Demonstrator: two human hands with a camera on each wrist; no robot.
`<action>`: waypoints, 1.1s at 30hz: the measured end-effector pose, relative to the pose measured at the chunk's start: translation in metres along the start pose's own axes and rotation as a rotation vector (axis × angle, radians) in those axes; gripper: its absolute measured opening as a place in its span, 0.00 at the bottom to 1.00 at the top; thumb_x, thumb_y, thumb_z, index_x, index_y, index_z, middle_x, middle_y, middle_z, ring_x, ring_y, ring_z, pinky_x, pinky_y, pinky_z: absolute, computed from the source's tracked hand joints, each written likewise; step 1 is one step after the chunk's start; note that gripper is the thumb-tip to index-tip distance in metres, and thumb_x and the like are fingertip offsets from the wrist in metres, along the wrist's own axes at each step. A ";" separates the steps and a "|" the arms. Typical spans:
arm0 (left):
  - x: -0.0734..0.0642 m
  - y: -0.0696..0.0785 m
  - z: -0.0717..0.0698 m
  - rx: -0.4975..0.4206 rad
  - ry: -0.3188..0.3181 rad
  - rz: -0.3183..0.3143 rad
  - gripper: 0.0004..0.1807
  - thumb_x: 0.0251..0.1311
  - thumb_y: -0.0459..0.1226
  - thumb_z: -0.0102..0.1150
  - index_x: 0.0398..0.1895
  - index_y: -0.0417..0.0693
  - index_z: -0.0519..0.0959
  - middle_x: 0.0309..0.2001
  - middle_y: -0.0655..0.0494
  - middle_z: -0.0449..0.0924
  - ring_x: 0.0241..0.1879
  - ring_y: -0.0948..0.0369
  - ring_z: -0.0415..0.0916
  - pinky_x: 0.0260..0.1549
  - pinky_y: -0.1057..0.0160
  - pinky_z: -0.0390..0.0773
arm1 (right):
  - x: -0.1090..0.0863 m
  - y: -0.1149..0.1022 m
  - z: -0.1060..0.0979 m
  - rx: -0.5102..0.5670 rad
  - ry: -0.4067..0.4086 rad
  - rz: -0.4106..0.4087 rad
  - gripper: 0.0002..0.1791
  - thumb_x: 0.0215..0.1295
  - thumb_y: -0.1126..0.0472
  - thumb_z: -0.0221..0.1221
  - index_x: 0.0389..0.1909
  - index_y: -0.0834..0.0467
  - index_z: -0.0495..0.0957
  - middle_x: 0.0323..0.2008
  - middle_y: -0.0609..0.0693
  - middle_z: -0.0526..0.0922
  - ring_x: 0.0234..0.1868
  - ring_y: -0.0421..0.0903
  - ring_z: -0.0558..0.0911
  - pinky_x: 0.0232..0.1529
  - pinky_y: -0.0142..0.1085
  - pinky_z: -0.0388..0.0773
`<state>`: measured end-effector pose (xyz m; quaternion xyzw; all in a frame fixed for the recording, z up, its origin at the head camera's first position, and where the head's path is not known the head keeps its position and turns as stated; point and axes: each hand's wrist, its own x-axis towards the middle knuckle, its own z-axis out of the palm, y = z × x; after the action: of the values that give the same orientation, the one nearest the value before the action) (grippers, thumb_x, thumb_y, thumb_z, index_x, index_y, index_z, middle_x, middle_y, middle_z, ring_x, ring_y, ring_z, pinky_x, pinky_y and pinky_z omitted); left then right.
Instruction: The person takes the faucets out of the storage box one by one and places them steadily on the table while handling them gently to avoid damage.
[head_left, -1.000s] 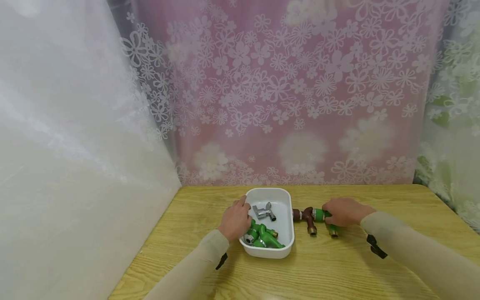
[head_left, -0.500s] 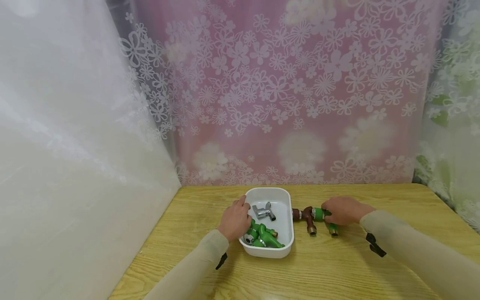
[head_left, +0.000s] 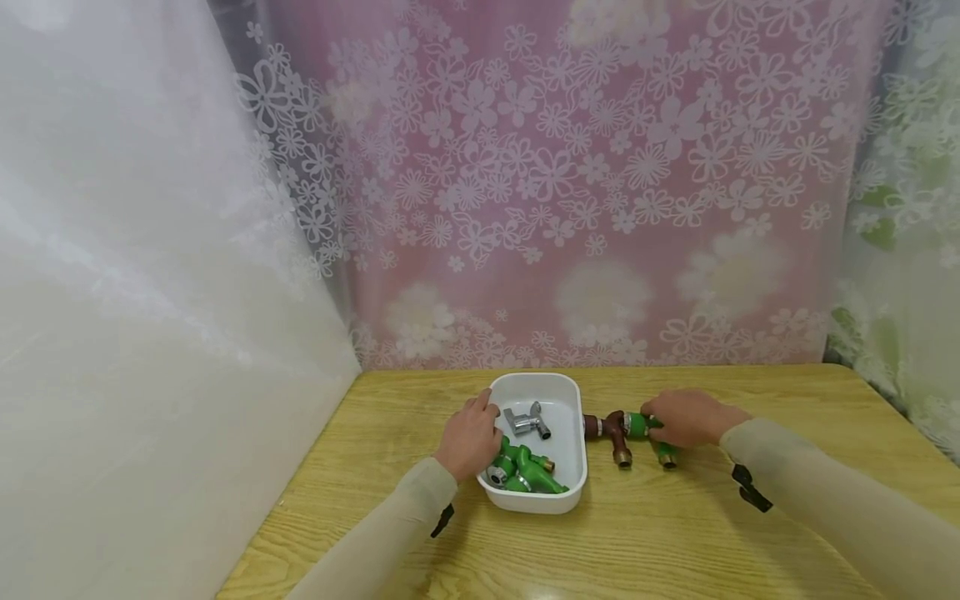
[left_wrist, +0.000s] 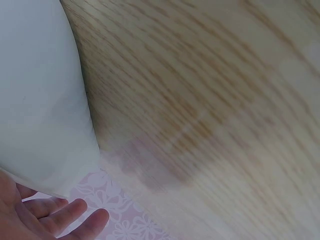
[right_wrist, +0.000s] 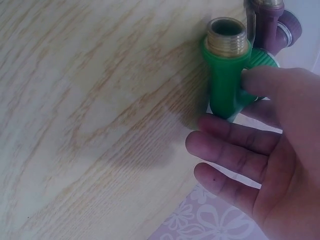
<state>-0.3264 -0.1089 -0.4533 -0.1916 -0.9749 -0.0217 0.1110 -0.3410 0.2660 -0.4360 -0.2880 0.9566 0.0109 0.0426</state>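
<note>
In the head view my left hand (head_left: pixel 470 437) rests at the left rim of a white plastic basin (head_left: pixel 536 503); the left wrist view shows its fingers relaxed beyond the rim. Inside the basin lie a silver tap (head_left: pixel 528 422) and several green taps (head_left: pixel 531 475). My right hand (head_left: pixel 688 418) pinches a green tap (right_wrist: pixel 227 80) between thumb and fingers, on the table right of the basin. Its brass threaded outlet points toward the front. Between that tap and the basin lies a brown tap (head_left: pixel 617 435), its left end right at the basin wall.
The wooden table (head_left: pixel 645 542) runs back to a pink flowered curtain (head_left: pixel 555 167). A whitish sheet (head_left: pixel 165 292) hangs along the left side, and a pale patterned curtain (head_left: pixel 907 250) hangs at the right.
</note>
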 end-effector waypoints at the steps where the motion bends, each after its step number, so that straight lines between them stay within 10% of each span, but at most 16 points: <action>1: 0.000 0.000 0.000 0.000 -0.003 -0.001 0.17 0.70 0.42 0.53 0.56 0.45 0.80 0.73 0.45 0.64 0.64 0.51 0.73 0.52 0.52 0.83 | 0.000 0.000 0.000 -0.001 0.002 -0.003 0.18 0.66 0.53 0.65 0.51 0.58 0.82 0.42 0.52 0.86 0.38 0.49 0.84 0.37 0.48 0.83; 13: 0.000 0.002 -0.003 0.001 -0.024 -0.013 0.18 0.71 0.43 0.53 0.57 0.46 0.80 0.74 0.46 0.64 0.65 0.51 0.71 0.53 0.51 0.82 | 0.000 0.000 0.000 -0.017 -0.002 0.000 0.19 0.65 0.52 0.65 0.53 0.58 0.82 0.41 0.51 0.87 0.36 0.48 0.85 0.36 0.47 0.84; 21: -0.001 0.002 -0.002 0.010 -0.029 -0.013 0.18 0.71 0.43 0.53 0.57 0.46 0.79 0.74 0.46 0.63 0.66 0.51 0.71 0.53 0.51 0.82 | 0.001 -0.007 -0.005 -0.040 0.041 -0.017 0.28 0.61 0.55 0.68 0.63 0.56 0.77 0.56 0.60 0.79 0.53 0.59 0.81 0.37 0.49 0.82; 33: -0.001 0.003 -0.003 0.011 -0.040 -0.019 0.18 0.71 0.43 0.52 0.58 0.46 0.79 0.75 0.47 0.62 0.66 0.51 0.70 0.53 0.51 0.82 | 0.018 -0.021 0.002 0.011 0.025 -0.099 0.39 0.59 0.58 0.70 0.73 0.50 0.68 0.70 0.60 0.70 0.68 0.66 0.71 0.60 0.67 0.70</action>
<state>-0.3232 -0.1070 -0.4504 -0.1820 -0.9788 -0.0136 0.0925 -0.3439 0.2386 -0.4390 -0.3350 0.9416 0.0002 0.0328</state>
